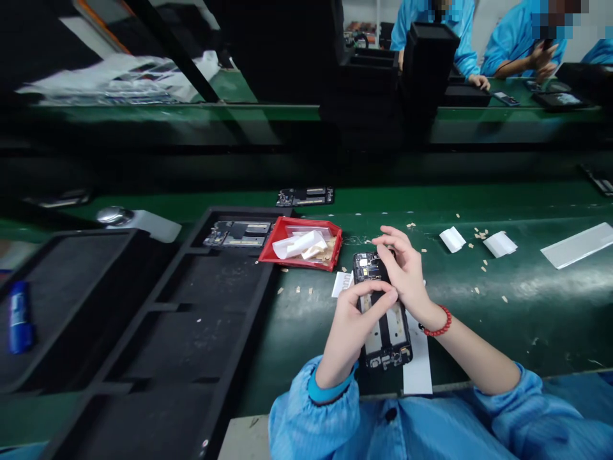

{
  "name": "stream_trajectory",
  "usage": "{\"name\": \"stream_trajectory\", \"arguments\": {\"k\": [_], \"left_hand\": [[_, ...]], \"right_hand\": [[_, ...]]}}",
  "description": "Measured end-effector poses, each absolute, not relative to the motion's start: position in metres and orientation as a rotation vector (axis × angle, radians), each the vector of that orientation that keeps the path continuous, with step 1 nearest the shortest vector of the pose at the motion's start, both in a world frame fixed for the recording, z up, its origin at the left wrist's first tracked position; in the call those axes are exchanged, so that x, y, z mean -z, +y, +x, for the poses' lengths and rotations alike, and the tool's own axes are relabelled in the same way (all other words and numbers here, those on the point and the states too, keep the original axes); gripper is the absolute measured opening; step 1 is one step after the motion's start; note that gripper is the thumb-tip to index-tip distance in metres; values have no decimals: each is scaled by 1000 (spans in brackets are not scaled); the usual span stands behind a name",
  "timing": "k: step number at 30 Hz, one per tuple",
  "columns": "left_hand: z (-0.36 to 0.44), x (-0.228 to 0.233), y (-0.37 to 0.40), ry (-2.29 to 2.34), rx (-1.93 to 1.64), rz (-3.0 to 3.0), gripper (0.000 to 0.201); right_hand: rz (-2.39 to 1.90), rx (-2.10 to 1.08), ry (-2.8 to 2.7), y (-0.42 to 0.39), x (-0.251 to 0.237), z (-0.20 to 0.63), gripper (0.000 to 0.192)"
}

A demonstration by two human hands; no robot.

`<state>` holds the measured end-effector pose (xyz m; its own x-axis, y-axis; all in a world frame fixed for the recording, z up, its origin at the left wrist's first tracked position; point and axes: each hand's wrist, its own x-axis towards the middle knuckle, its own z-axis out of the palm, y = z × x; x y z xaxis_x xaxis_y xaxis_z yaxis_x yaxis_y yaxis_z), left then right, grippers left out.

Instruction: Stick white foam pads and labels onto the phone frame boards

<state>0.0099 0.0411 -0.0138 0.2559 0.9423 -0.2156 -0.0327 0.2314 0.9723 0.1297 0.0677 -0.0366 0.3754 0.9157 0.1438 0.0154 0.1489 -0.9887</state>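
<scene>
An opened phone (380,345) lies on the green bench in front of me, its circuit board showing at the far end and pale metal panels below. My left hand (352,316) is over the phone's left side, thumb and index finger pinched together above its middle. Above the upper right part of the phone is my right hand (405,278), its thumb and index fingertips close together near the board. Whatever is between the fingertips of either hand is too small to make out. A white paper strip (418,364) sticks out from beneath the phone's right side.
A red bin (268,255) of paper scraps stands left of the phone. Beside it is a black compartment tray (205,281) holding another phone chassis (239,234). Another chassis (306,196) lies behind. Folded white papers (500,244) and small tan bits are on the right. Co-workers sit across.
</scene>
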Motion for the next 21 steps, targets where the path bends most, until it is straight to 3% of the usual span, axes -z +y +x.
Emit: {"name": "stream_trajectory", "arguments": {"k": [16,21], "left_hand": [[7,10,37,1206,-929,1341,9],[5,14,36,1065,-985,1122,33]], "right_hand": [[-1223,-830,-1051,65,35,125,13],[-1209,-898,-975,64,32,129,12]]}}
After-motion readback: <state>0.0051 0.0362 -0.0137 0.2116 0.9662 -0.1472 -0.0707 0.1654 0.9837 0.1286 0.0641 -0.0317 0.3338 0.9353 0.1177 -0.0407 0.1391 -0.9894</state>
